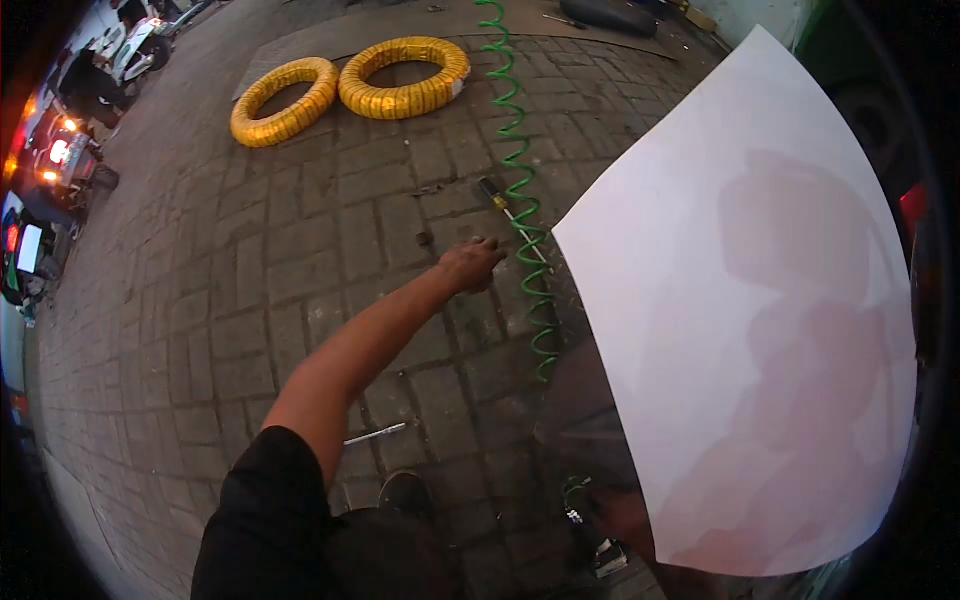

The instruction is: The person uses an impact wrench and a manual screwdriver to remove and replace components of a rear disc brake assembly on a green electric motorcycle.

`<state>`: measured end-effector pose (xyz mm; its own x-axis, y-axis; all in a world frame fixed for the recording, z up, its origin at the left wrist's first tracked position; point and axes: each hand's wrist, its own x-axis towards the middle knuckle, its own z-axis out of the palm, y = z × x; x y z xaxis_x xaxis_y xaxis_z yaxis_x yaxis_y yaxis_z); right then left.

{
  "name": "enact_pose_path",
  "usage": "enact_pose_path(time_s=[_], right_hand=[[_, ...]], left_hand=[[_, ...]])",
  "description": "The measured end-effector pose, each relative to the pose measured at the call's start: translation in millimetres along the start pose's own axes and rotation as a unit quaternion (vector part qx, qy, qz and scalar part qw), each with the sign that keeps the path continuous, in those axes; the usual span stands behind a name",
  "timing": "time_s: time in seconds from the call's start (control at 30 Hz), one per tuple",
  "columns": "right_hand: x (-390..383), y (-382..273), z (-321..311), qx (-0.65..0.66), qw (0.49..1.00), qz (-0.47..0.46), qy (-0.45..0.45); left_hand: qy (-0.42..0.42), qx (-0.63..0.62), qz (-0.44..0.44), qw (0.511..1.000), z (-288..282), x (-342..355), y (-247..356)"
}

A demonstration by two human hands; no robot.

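Black-and-yellow screwdriver [494, 195] lies near the left hand [473, 266], crossed by a green coiled hose [519, 190]

The left hand extends above the brick paving [250, 345], fingers loosely bent. Nothing shows in it, but its palm side is hidden, so I cannot tell whether it grasps something small. The right hand [622, 512] is dim and partly covered by a large white panel [720, 300], beside a small dark object [609, 558] with shiny parts; its grip I cannot tell either.

Just ahead of the left hand's fingers, apart from them, the screwdriver rests on the paving, handle away, shaft slanting toward the panel. It should be light, rigid and hard to break. Its thick handle looks the surest hold; the slim shaft is probably slicker, and the hose, likely springy and flexible, could snag there.

Near the left elbow lies a slim silver rod [376, 434]. Farther off are two yellow-wrapped rings [400, 103] and, at far left, parked motorcycles [75, 155] with lit lamps.
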<state>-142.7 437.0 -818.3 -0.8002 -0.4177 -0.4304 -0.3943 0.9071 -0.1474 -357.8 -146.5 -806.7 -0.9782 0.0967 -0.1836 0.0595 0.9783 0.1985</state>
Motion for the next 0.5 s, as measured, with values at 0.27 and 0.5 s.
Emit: enact_pose_path(time_s=[0.27, 0.5], right_hand=[[2.7, -25.5, 12.5, 0.008, 1.000, -0.015, -0.006], [-6.9, 2.0, 17.4, -0.029, 0.999, 0.026, -0.016]], left_hand=[[0.247, -0.355, 0.169, 0.886, 126.3, 105.0, -53.7], [0.230, 0.092, 0.169, 0.954, 71.3, 59.1, 8.4]])
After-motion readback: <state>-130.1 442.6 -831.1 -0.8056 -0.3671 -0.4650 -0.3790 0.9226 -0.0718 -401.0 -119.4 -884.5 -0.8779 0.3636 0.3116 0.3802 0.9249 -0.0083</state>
